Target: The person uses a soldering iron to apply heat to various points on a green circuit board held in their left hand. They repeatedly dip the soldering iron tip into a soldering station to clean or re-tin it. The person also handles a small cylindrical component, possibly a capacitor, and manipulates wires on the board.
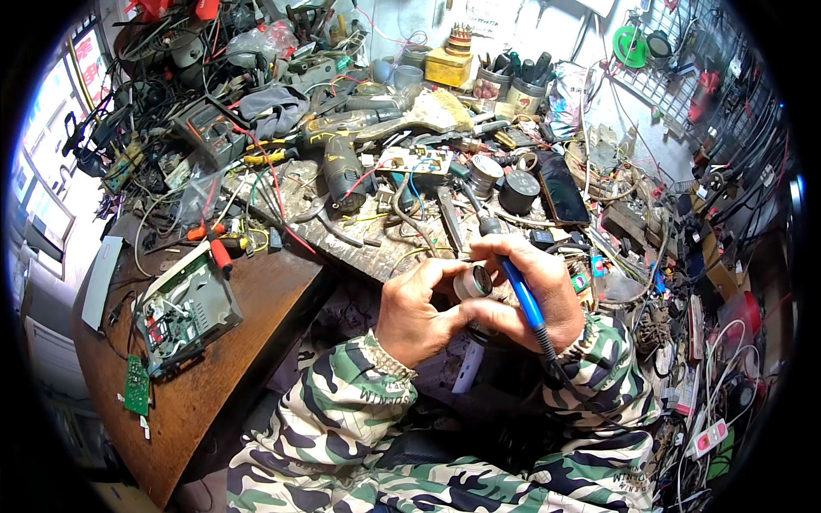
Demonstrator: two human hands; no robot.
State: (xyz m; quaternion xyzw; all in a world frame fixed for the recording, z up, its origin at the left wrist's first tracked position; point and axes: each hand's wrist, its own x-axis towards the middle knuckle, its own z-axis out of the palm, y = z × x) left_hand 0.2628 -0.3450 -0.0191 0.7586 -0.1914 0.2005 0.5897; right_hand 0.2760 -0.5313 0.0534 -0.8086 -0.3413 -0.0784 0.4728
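Note:
My left hand (409,315) is closed around a small round silver tin (473,281) with dark contents, its open side tilted up. In my right hand (547,291) lies a blue pen-shaped handle (523,297), which looks like a soldering iron, with its dark cable (556,374) trailing down over the sleeve. The handle's front end is hidden behind the fingers. My right thumb reaches across to the tin's lower side, so both hands meet there, above the front edge of the cluttered workbench (355,248).
On the brown side table (201,350) lie an opened device casing (209,295) and a green circuit board (137,385). The bench carries a power drill (342,167), a circuit board (416,161), a solder spool (486,173), a black round container (519,192) and a phone (562,190). Wires and tools crowd the right.

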